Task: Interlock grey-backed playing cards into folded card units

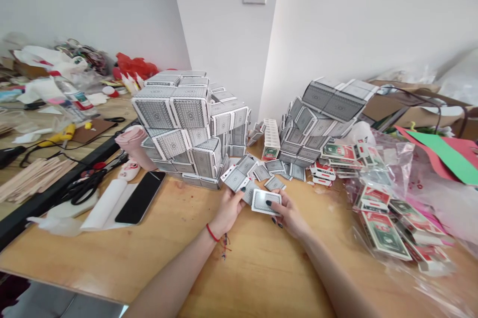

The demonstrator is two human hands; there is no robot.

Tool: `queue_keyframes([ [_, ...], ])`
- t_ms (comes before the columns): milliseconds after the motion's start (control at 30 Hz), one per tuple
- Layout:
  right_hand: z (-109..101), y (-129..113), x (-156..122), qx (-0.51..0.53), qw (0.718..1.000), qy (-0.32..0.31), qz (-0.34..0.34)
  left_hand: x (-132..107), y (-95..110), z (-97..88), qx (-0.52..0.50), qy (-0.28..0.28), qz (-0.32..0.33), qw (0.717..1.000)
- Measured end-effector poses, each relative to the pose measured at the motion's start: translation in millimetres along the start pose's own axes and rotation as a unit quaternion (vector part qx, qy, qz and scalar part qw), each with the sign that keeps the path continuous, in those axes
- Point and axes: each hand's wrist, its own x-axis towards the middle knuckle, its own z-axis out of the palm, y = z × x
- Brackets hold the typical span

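Both hands meet over the wooden table in front of two heaps of grey-backed card blocks. My left hand, with a red string round its wrist, pinches a small fan of playing cards. My right hand grips one grey-backed playing card, held flat and face down, touching the fan. Several loose cards lie on the table just beyond the fingers. The big stack of card blocks rises behind my left hand, a second stack behind my right.
A black phone lies on white paper at the left, next to black scissors and a pink roll. Empty red-and-green card boxes in clear plastic crowd the right side. A cluttered second table stands at far left.
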Motion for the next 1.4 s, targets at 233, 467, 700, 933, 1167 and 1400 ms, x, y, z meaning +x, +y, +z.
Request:
queue_keyframes([
  [233, -2, 3, 4, -0.018, 0.995, 0.081, -0.05, 1, -6, -4.3, 0.032, -0.011, -0.019, 0.999],
  [467, -7, 0, 6, 0.006, 0.982, 0.148, -0.114, 1, -1, -4.7, 0.055, 0.025, 0.001, 0.998],
  [700, 0, 6, 5, -0.058, 0.993, 0.096, -0.048, 2, -12, -5.7, 0.111, 0.067, 0.03, 0.991],
  [933, 4, 11, 6, -0.104, 0.993, 0.053, -0.022, 0, -13, -2.0, 0.183, 0.044, 0.071, 0.98],
  [1167, 2, 15, 8, -0.238, 0.957, 0.125, -0.107, -5, -10, -0.4, 0.184, -0.032, 0.064, 0.98],
  [1400, -4, 3, 4, -0.279, 0.931, 0.179, -0.153, -2, -3, -11.5, 0.015, -0.088, -0.046, 0.995],
])
